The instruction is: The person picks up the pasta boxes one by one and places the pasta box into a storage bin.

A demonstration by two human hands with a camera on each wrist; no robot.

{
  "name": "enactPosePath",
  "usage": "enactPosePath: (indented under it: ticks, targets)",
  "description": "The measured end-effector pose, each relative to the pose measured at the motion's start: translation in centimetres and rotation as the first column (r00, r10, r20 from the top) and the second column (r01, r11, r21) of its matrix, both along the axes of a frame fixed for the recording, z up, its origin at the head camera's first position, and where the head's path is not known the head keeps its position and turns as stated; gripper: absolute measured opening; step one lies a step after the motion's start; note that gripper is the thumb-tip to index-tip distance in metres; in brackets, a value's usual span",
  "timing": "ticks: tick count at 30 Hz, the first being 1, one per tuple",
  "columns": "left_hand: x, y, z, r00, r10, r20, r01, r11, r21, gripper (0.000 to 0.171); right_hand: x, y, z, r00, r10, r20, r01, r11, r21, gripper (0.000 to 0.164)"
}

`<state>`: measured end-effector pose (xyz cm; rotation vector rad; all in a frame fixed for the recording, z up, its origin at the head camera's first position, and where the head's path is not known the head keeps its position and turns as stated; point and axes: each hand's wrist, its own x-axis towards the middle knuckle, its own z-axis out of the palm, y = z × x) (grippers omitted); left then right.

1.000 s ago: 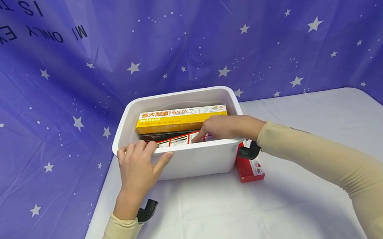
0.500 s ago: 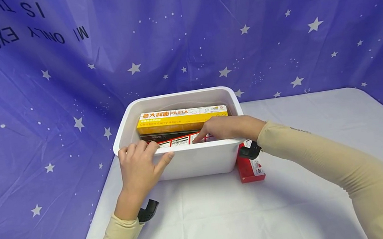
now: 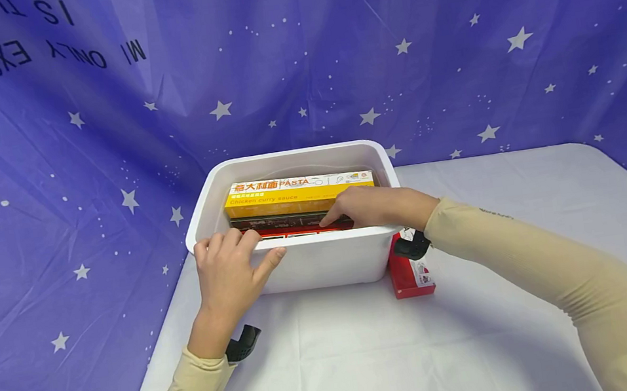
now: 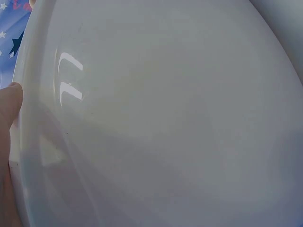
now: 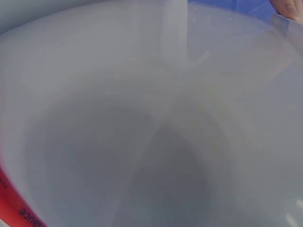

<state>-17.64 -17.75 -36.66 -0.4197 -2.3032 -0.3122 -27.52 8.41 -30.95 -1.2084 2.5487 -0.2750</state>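
Note:
A white plastic bin [image 3: 322, 263] stands on the table with several long boxes inside. My left hand [image 3: 227, 269] grips its near rim, fingers over the edge and thumb along the outside; the left wrist view shows the thumb [image 4: 10, 106]. My right hand [image 3: 368, 205] reaches over the right rim, one finger pointing down among the boxes; its other fingertips are hidden. Nearest that finger lie a dark box [image 3: 281, 221] and a red-edged box [image 3: 273, 232], mostly hidden behind the near wall. Behind them is a yellow-and-white pasta box [image 3: 299, 199].
A red box [image 3: 410, 275] lies on the table against the bin's right side, its "sauce" lettering [image 5: 31, 217] showing in the right wrist view. White cloth [image 3: 370, 353] covers the table. A purple starry curtain [image 3: 295, 59] hangs behind and to the left.
The red-edged box has sunk lower and straightened beside the dark box, whose face shows more now. My right finger has shifted slightly up and right. My left hand holds the same place.

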Motion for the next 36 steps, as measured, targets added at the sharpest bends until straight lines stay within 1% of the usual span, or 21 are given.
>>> enactPosePath:
  ticks: [3, 7, 9, 12, 16, 21, 24, 27, 30, 36]
  targets:
    - [0.0, 0.0, 0.0, 1.0, 0.001, 0.004, -0.001, 1.0, 0.0, 0.085, -0.1, 0.0, 0.0, 1.0, 0.0, -0.026, 0.001, 1.0, 0.006, 0.047]
    - [0.0, 0.1, 0.0, 1.0, 0.004, 0.012, -0.004, 1.0, 0.0, 0.085, 0.1, 0.3, 0.3, 0.991, 0.037, -0.126, -0.037, 0.999, 0.006, 0.042]
    - [0.0, 0.1, 0.0, 1.0, 0.006, 0.015, -0.005, 1.0, -0.003, 0.085, 0.2, 0.8, 0.8, 0.983, 0.048, -0.176, -0.049, 0.999, -0.004, 0.041]
    - [0.0, 0.1, 0.0, 1.0, 0.008, 0.017, -0.008, 1.0, -0.007, 0.086, 0.4, 1.8, 2.0, 0.981, 0.024, -0.193, -0.034, 0.998, -0.046, 0.041]
    - [0.0, 0.1, 0.0, 1.0, 0.011, 0.013, -0.01, 1.0, -0.013, 0.086, 0.7, 3.9, 3.7, 0.982, -0.062, -0.18, 0.042, 0.993, -0.115, 0.043]
    - [0.0, 0.0, -0.1, 1.0, 0.014, 0.016, -0.014, 1.0, -0.013, 0.087, 0.9, 7.1, 5.2, 0.965, -0.15, -0.213, 0.117, 0.98, -0.16, 0.043]
    - [0.1, -0.1, -0.1, 1.0, 0.018, 0.022, -0.017, 1.0, -0.009, 0.088, 1.0, 9.1, 5.7, 0.953, -0.197, -0.231, 0.165, 0.974, -0.152, 0.043]
    - [0.1, -0.1, -0.1, 0.999, 0.019, 0.027, -0.018, 1.0, -0.007, 0.087, 1.2, 10.9, 5.8, 0.94, -0.241, -0.241, 0.213, 0.968, -0.137, 0.044]
    - [0.1, -0.1, -0.1, 0.999, 0.017, 0.028, -0.017, 1.0, -0.007, 0.087, 1.3, 12.4, 5.5, 0.929, -0.282, -0.239, 0.261, 0.958, -0.118, 0.044]
    - [0.1, 0.1, -0.1, 1.0, 0.009, 0.017, -0.009, 1.0, -0.006, 0.087, 1.3, 14.7, 4.4, 0.92, -0.333, -0.206, 0.32, 0.943, -0.094, 0.045]
